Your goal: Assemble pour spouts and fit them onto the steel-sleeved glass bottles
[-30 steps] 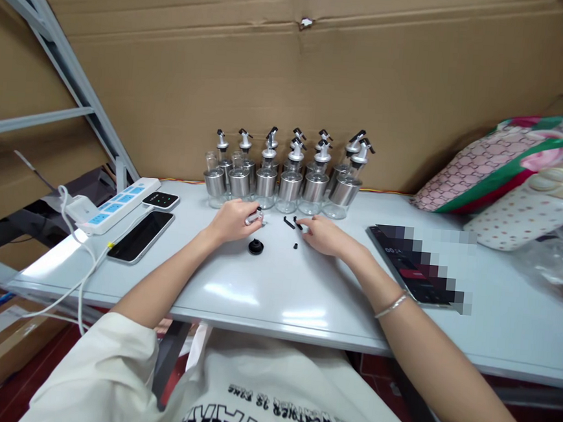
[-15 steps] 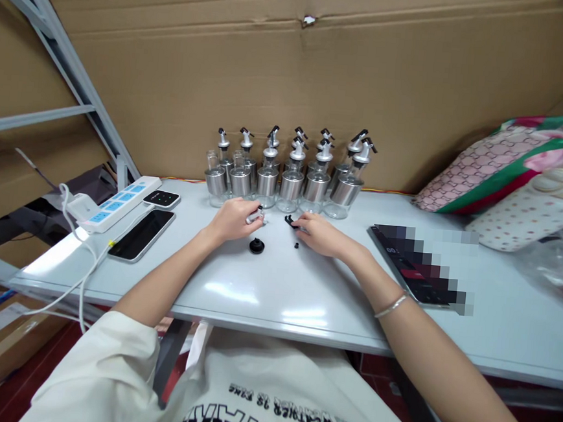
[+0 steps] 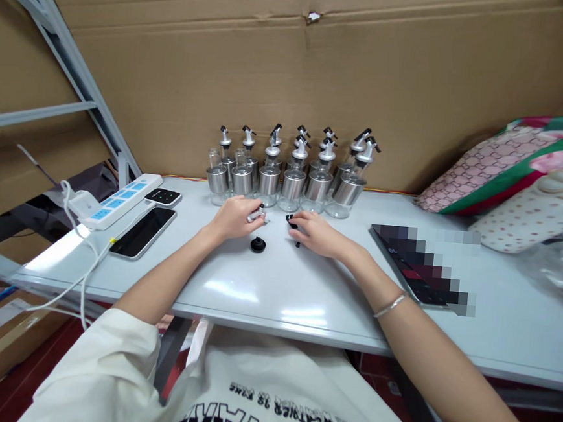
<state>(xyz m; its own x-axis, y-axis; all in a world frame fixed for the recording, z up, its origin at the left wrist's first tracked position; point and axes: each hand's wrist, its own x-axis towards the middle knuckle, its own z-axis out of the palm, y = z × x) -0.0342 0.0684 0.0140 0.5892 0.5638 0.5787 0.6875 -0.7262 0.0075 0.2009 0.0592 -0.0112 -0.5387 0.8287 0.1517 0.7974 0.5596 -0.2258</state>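
My left hand (image 3: 235, 219) is closed on a small silver spout piece (image 3: 256, 215) above the table. A round black cap (image 3: 258, 244) lies just in front of it. My right hand (image 3: 317, 233) has its fingertips pressed together at a small black lever piece (image 3: 290, 219), partly hidden by the fingers. Beneath those fingers a tiny black part (image 3: 298, 244) shows on the table. Behind both hands stand several glass bottles with steel sleeves (image 3: 269, 181). Most carry silver spouts with black levers; two in the front row at the left have bare necks.
On the white table (image 3: 275, 288), a phone (image 3: 143, 232), a small black-and-white device (image 3: 163, 196) and a power strip (image 3: 124, 200) lie left. A pixelated dark device (image 3: 404, 263), patterned bag (image 3: 490, 165) and dotted item (image 3: 530, 211) are right. Cardboard (image 3: 234, 71) rises behind.
My right fingers have shifted slightly left and down over the lever piece, covering more of it. My left hand has barely moved. The whole view has shifted slightly.
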